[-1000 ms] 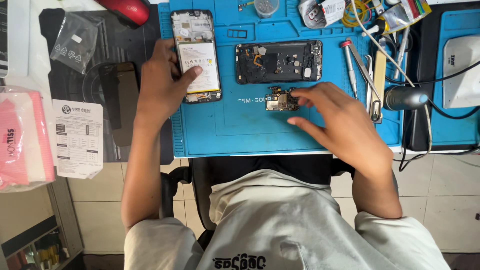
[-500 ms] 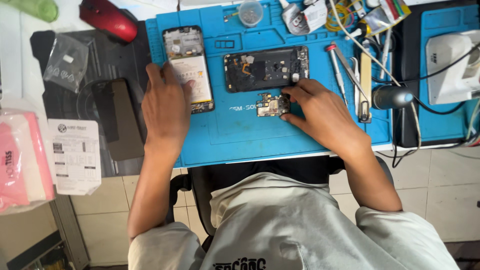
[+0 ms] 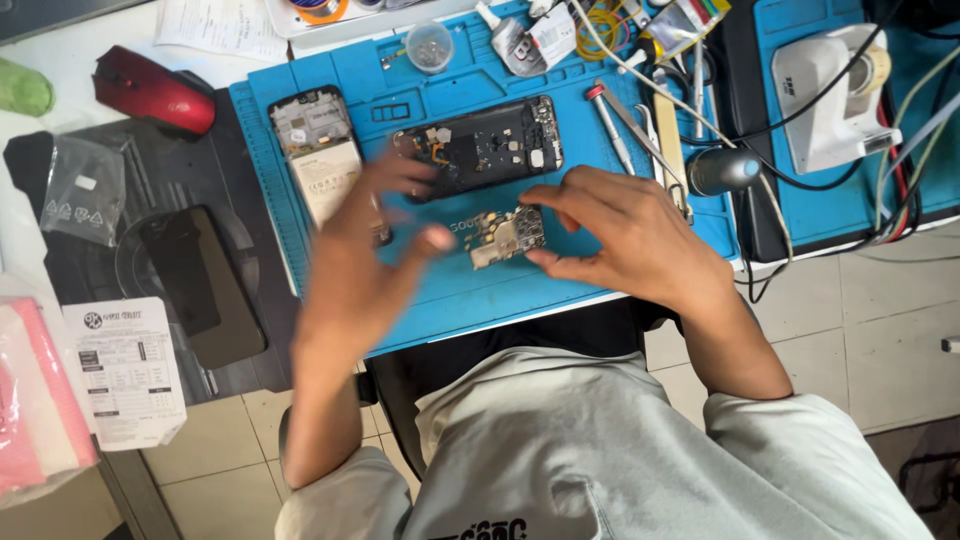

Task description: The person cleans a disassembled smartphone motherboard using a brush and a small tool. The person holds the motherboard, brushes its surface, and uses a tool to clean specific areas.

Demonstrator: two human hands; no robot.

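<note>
On the blue repair mat [image 3: 520, 300] my right hand [image 3: 625, 235] pinches a small phone circuit board [image 3: 505, 235] between thumb and fingers. My left hand [image 3: 365, 260], blurred and with fingers spread, hovers just left of the board and holds nothing. Beyond the board lies an opened black phone frame [image 3: 480, 148] with its insides showing. A phone screen assembly [image 3: 325, 160] lies face down at the mat's left, partly behind my left hand.
A dark phone [image 3: 200, 285] lies on a black mat at the left, beside a printed paper slip [image 3: 125, 370]. A red mouse [image 3: 155, 92] sits far left. Screwdriver and tweezers [image 3: 640, 130] lie right of the frame. A white device [image 3: 835, 85] with cables stands at the right.
My left hand has lifted off the screen assembly and swung right toward the circuit board. My right hand stays on the board. The camera view has shifted.
</note>
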